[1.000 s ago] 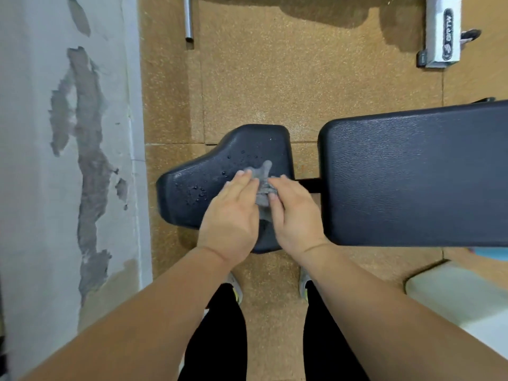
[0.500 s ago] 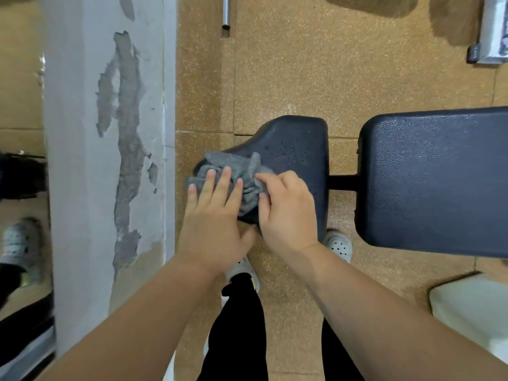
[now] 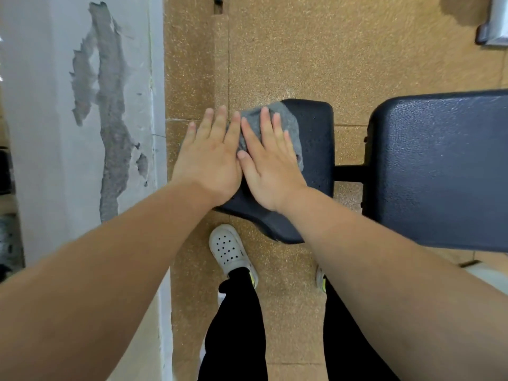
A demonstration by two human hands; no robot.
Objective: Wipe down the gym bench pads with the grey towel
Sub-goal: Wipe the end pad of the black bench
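While both hands lie flat on the small pad (image 3: 316,149) of the bench, the grey towel (image 3: 292,124) sits bunched at that pad's far-left corner.

Right hand (image 3: 270,166): released, fingers straight and slightly spread, pressing down on the towel. Cloth shows past the fingertips and along the right side of the hand.

Left hand (image 3: 211,158): also released, fingers straight and fanned, just beside the right hand, thumbs touching. Its index finger lies against the towel's left edge. Cannot tell whether cloth runs under the palm. Fingertips reach past the pad's left edge, over the floor (image 3: 302,50).

Long pad (image 3: 439,166): to the right, apart from the small pad, joined to it by a dark connecting bar (image 3: 349,174). Surface black, textured.

Floor speckled tan, in tiles. Wall (image 3: 41,133) at left, white paint peeled to grey patches. Near side: one white perforated clog (image 3: 226,250) below the small pad, black trouser legs (image 3: 236,325).
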